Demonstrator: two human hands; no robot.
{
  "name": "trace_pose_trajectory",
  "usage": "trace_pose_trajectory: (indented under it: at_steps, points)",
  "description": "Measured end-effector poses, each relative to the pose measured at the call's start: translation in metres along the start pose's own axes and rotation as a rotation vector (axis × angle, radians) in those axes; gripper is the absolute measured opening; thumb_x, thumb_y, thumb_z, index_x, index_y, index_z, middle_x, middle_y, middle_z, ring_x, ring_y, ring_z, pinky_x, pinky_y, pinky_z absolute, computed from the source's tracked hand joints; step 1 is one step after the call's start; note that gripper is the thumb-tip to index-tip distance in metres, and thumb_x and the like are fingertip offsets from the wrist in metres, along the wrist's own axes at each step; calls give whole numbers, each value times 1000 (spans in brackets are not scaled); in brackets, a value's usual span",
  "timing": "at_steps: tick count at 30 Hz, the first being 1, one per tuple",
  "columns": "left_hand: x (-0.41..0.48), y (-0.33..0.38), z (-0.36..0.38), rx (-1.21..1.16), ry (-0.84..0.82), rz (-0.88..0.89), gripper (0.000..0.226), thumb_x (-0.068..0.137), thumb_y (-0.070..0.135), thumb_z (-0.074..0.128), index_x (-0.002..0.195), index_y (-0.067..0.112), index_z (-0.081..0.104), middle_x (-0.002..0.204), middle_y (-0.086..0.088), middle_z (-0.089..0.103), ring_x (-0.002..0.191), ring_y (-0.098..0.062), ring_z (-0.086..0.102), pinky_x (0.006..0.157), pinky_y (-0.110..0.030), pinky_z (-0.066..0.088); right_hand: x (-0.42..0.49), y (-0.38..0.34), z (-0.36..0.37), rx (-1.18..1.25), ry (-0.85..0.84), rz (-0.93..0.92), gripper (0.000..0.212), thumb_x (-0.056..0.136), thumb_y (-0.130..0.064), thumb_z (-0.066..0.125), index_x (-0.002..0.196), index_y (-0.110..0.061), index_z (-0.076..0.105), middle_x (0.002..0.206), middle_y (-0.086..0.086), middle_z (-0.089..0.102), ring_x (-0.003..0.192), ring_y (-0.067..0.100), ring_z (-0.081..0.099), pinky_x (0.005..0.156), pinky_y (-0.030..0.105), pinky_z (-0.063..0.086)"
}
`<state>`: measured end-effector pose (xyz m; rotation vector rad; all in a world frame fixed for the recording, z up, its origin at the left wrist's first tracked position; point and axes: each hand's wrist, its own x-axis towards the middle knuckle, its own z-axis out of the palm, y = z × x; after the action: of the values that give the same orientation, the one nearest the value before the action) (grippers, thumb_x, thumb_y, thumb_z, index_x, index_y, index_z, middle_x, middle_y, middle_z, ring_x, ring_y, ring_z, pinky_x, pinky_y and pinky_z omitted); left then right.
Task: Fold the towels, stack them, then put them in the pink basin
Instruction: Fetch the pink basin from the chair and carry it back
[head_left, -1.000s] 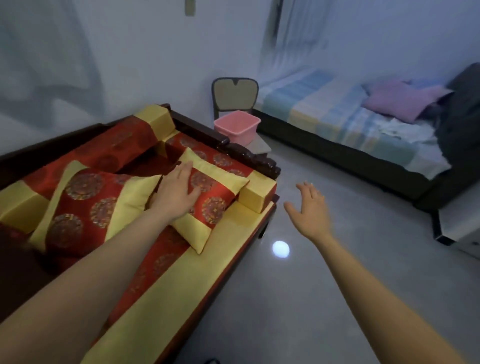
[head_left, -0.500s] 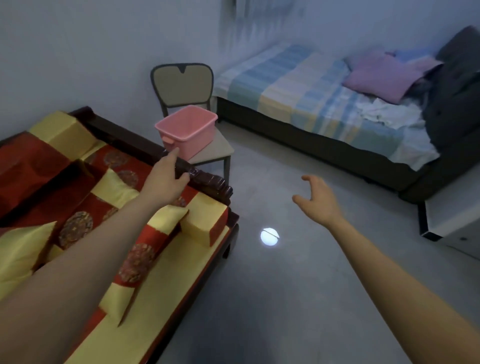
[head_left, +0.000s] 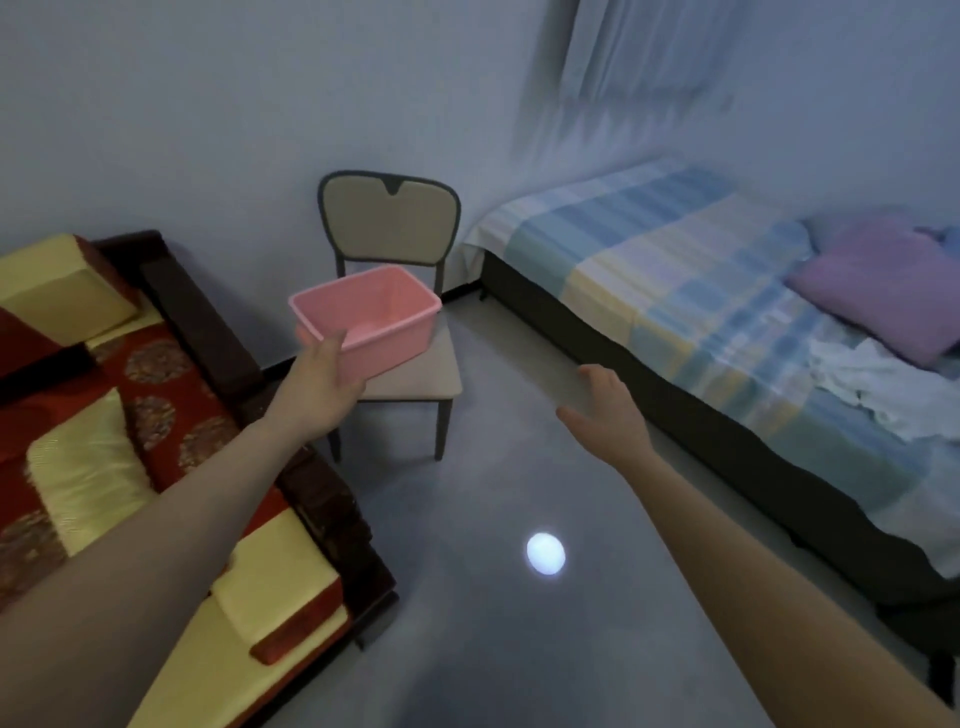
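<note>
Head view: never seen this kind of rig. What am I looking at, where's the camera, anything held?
There is no robot here. A person wears one wide-angle camera on the head, looking forward and down, so both bare forearms reach into the picture from below.

The left hand grips the near rim of the pink basin, which looks empty and tilted over the seat of a chair. The right hand is open over the floor and holds nothing.

To the left is a wooden couch with red and yellow cushions. To the right is a bed with a striped sheet, a purple pillow and crumpled white cloth, possibly the towels.
</note>
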<state>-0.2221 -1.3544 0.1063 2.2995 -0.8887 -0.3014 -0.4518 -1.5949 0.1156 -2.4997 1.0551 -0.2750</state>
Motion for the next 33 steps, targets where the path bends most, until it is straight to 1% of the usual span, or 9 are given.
trace_pose_trajectory:
  at_steps: [2, 5, 8, 14, 18, 21, 23, 28, 33]
  points:
    - [28, -2, 7, 2, 37, -61, 63, 85, 24, 52, 144, 14, 30, 139, -16, 48, 125, -34, 47, 99, -41, 40, 53, 6, 7, 2, -53, -48, 60, 87, -31, 60, 139, -13, 35, 143, 6, 39, 130, 22, 39, 100, 35, 38]
    - [75, -4, 21, 37, 119, -161, 56, 90, 12, 52, 142, 5, 33, 142, -21, 44, 129, -34, 42, 103, -37, 34, 130, 11, 26, 21, -99, -94, 60, 88, -31, 60, 140, -13, 35, 144, 6, 38, 131, 21, 38, 101, 36, 38]
    - [132, -10, 36, 56, 151, -193, 56, 90, 12, 54, 142, 4, 33, 143, -21, 44, 130, -35, 41, 104, -38, 34, 209, 7, 50, 32, -139, -151, 60, 87, -31, 59, 139, -14, 36, 144, 5, 38, 131, 20, 38, 101, 35, 38]
    - [254, -57, 68, 43, 125, -321, 67, 82, 35, 50, 143, 14, 31, 140, -16, 47, 125, -36, 48, 101, -47, 42, 349, -5, 93, 24, -243, -248, 60, 86, -29, 60, 139, -12, 36, 143, 6, 40, 130, 21, 39, 100, 36, 38]
    - [318, -65, 82, 29, 123, -439, 69, 82, 25, 54, 144, 6, 29, 139, -24, 46, 125, -39, 46, 103, -44, 40, 429, -13, 117, 49, -314, -238, 62, 83, -32, 62, 138, -13, 39, 141, 6, 42, 127, 22, 43, 100, 36, 39]
    - [368, -87, 91, 56, 148, -518, 66, 86, 14, 57, 144, 0, 28, 138, -28, 44, 125, -41, 45, 103, -41, 37, 490, -22, 146, 68, -375, -258, 59, 84, -30, 62, 136, -12, 41, 139, 8, 44, 124, 22, 46, 94, 31, 38]
    - [398, -107, 102, 63, 155, -582, 66, 87, 14, 57, 144, -1, 27, 138, -28, 44, 125, -42, 44, 103, -40, 36, 528, -28, 171, 65, -420, -294, 56, 85, -29, 61, 134, -10, 42, 138, 10, 45, 121, 24, 48, 90, 29, 37]
    - [465, -186, 145, -16, 202, -854, 55, 88, 15, 56, 135, -6, 36, 128, -30, 50, 116, -43, 49, 95, -40, 41, 635, -39, 264, 94, -563, -236, 49, 88, -26, 60, 130, -7, 44, 133, 14, 49, 117, 28, 49, 83, 28, 36]
    - [496, -254, 185, -69, 248, -1144, 52, 89, 17, 56, 129, -11, 38, 126, -32, 50, 114, -46, 51, 90, -43, 44, 705, -36, 353, 185, -716, -24, 45, 89, -24, 55, 128, -4, 46, 129, 15, 53, 109, 26, 52, 88, 32, 39]
